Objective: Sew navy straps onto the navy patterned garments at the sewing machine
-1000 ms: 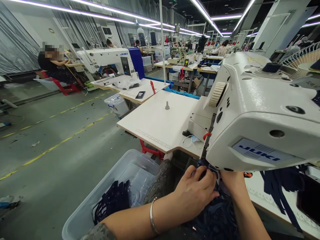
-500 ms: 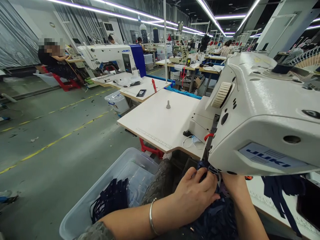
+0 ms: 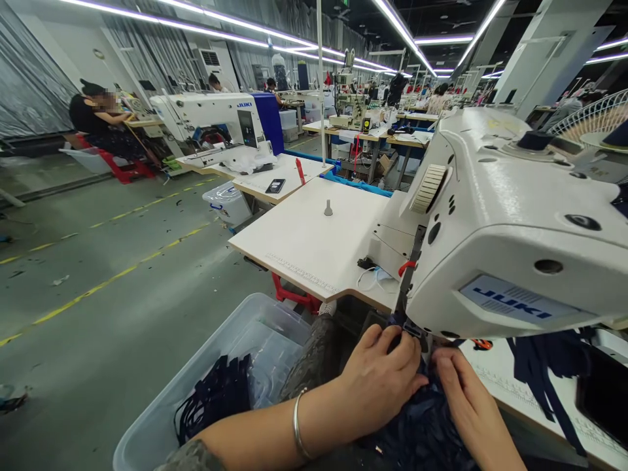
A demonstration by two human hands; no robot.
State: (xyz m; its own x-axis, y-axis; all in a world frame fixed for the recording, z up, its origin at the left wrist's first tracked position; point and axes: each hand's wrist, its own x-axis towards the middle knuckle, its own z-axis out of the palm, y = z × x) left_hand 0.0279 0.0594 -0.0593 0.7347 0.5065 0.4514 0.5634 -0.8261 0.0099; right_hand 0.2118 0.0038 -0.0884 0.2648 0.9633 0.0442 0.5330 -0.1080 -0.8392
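My left hand point(image 3: 385, 386) is closed with curled fingers on a navy fabric strip point(image 3: 396, 318) at the needle end of a white sewing machine point(image 3: 520, 216). Beside it, on the right of the needle area, my right hand point(image 3: 466, 399) has its fingers bent together on navy fabric just under the machine head. The exact grip of its fingertips is partly hidden. Below both hands a bunched heap of navy strips point(image 3: 426, 425) hangs down over my lap. The machine's lower parts are mostly covered by the head and my fingers.
To the left stands a clear plastic bin point(image 3: 147, 409) with navy strips point(image 3: 216, 392) inside. More navy strips point(image 3: 544, 373) and a dark phone-like object point(image 3: 603, 392) lie at right. Ahead, the white tabletop point(image 3: 304, 235) holds a grey peg point(image 3: 328, 208). A person point(image 3: 95, 124) sits far left.
My right hand has come out from behind the machine head toward me, so its fingers now show. My left hand stays nearly in place. The view has shifted slightly.
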